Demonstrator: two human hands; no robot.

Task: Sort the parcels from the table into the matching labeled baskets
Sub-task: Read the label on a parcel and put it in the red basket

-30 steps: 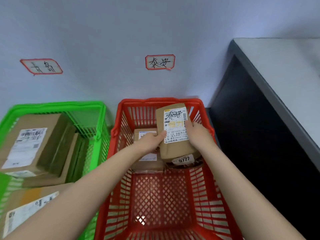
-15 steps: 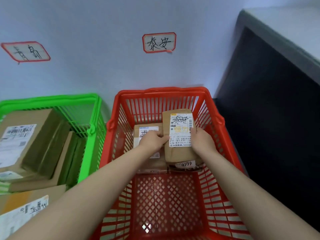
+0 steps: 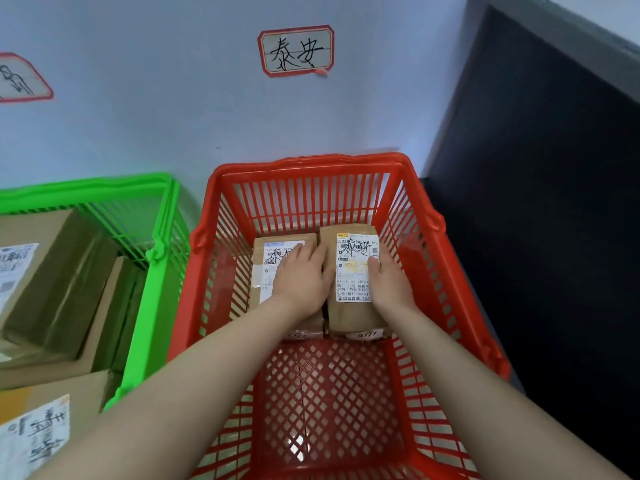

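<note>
1. The red basket (image 3: 311, 162) stands against the wall, with its left rim just beside the green basket (image 3: 166, 216) and its right rim near a dark panel (image 3: 536, 202).
2. Two parcels fill the far end of the red basket side by side, touching each other. The near half of the mesh floor is bare.
3. The right parcel (image 3: 349, 317) lies close to the right wall, with only a thin gap for fingers.
4. The left hand (image 3: 304, 275) lies flat, fingers straight, on the left parcel (image 3: 273, 251).
5. The right hand (image 3: 389, 282) grips the right parcel's right edge, thumb on its label, fingers down the side.
6. Both parcels are brown paper with white printed labels and black handwriting. The right one bears a small tag reading 9777 at its near end.
7. A red-edged sign (image 3: 296, 50) with handwriting hangs on the wall above the red basket.
8. Brown boxes (image 3: 52, 271) crowd the green basket.
</note>
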